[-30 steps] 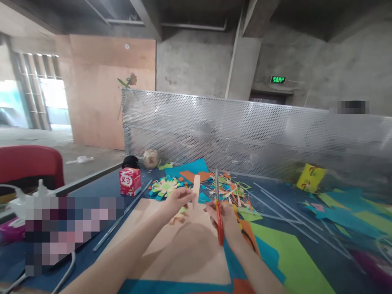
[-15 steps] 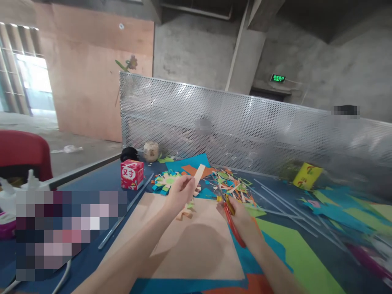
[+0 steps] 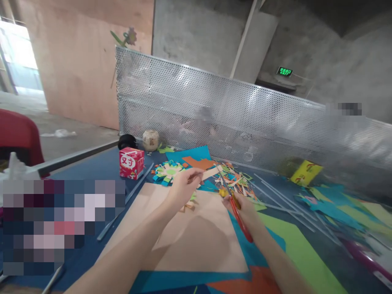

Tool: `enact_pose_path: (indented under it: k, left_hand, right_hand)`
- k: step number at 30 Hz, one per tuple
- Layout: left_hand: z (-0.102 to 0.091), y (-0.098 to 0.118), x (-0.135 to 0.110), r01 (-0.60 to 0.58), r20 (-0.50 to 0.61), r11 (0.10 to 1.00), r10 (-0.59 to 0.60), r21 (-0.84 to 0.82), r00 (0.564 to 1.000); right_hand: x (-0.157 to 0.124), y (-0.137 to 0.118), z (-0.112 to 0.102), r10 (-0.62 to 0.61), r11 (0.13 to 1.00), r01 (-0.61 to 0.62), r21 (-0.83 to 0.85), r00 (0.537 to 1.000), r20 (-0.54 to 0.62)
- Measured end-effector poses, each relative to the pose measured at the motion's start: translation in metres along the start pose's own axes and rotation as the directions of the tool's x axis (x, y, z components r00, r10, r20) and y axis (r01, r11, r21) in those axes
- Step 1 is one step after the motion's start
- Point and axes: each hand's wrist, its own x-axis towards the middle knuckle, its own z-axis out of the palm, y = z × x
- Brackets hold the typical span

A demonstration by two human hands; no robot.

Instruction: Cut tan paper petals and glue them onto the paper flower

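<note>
My left hand pinches one end of a pale peach paper strip, which points to the right. Around the handles of red-handled scissors my right hand is closed. The scissor blades reach up to the strip's free end; whether they touch it I cannot tell. Beneath both hands lies a large peach paper sheet. Small green and orange paper pieces rest on it, partly hidden by my left hand. A layered paper flower in blue, green and peach lies just beyond the sheet.
Paper scraps are heaped behind the scissors. A red box stands at the left, a yellow container at the right. Clear sticks and a green sheet lie to the right. A perforated metal screen borders the table's back.
The strip has swung from pointing upward to lying nearly level toward the right. The scissors have come up to its free end. The camera view has tilted and shifted slightly.
</note>
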Motion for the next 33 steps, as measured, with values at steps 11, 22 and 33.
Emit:
enact_pose_path:
  k: [11,22,33]
  left_hand:
    - [-0.0008,0.009,-0.002,0.016,-0.012,0.998,-0.015,0.069,1.0]
    - [-0.002,0.0078,-0.0009,-0.006,-0.003,0.993,0.006,0.121,1.0]
    - [-0.0031,0.0095,0.0002,0.051,-0.024,0.993,-0.048,0.111,0.999]
  right_hand:
    - [-0.0036,-0.0039,-0.0002,-0.01,0.999,0.009,-0.032,1.0,-0.019]
    - [-0.0041,-0.0004,-0.001,-0.004,1.0,0.004,-0.003,1.0,0.007]
    - [-0.0049,-0.0013,-0.0023,0.093,0.995,-0.095,0.037,0.994,0.054]
